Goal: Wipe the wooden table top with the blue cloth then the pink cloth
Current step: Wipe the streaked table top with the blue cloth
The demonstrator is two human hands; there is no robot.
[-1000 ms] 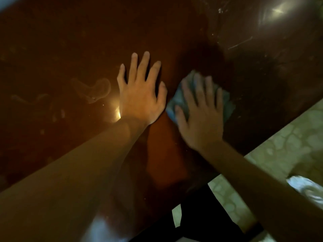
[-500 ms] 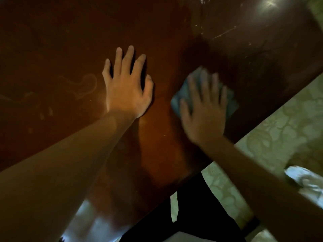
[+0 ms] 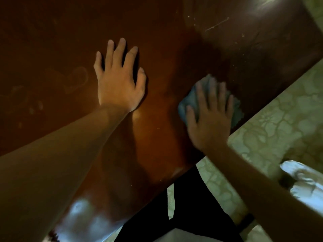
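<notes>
The bench (image 3: 52,41) has a glossy, dark reddish-brown wooden top with faint smear rings at the left and fine scratches at the far right. Its near edge runs diagonally from bottom centre to upper right.

The left hand (image 3: 118,81) lies palm-down on the bare wood, fingers straight and slightly spread, holding nothing; its forearm enters from the lower left.

The right hand (image 3: 209,117) lies palm-down on the blue cloth (image 3: 236,110), fingers straight and spread, pressing it flat against the bench. The blue cloth is soft, bunched and irregular in outline; it shows beyond the fingertips and at both sides of the hand. It sits just beside the near bench edge. Its long axis cannot be determined, as the hand covers most of it.

Beyond the edge, the floor (image 3: 279,123) shows a pale green floral pattern. A blurred white object (image 3: 300,173) lies at the far right.
</notes>
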